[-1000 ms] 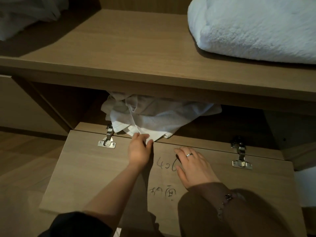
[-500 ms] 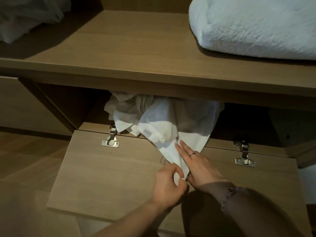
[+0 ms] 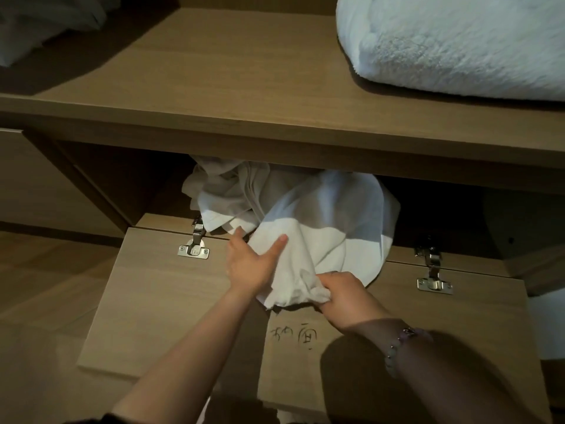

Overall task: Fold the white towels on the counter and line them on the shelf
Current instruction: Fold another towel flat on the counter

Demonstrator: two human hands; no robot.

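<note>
I judge the job to be near its start. My right hand point(image 3: 345, 298) is clenched round the bunched end of a thin white towel point(image 3: 305, 240), whose loose end trails out over the hinge edge of the open drop-down door point(image 3: 159, 307). My left hand point(image 3: 250, 264) is spread beside it, over the door's hinge edge. Its thumb lies flat on top of the cloth and its forefinger is straight along the cloth's left side. I cannot tell whether the other fingers are underneath.

The rest of that towel runs back into the compartment behind the door, into a crumpled heap of white towels point(image 3: 220, 191) just past the left hinge point(image 3: 195, 247). Nothing in the heap is folded.

Above the door runs the wooden counter point(image 3: 244, 71). Up and to the right of the door, a thick fluffy towel point(image 3: 458, 44) lies on it in a neat bundle, probably one already folded. Up and to the left of the door there is more rumpled white cloth point(image 3: 46, 22), unfolded.

So I have yet to free this towel, spread and fold it, do the same for the rest of the heap, and then line them all up.
</note>
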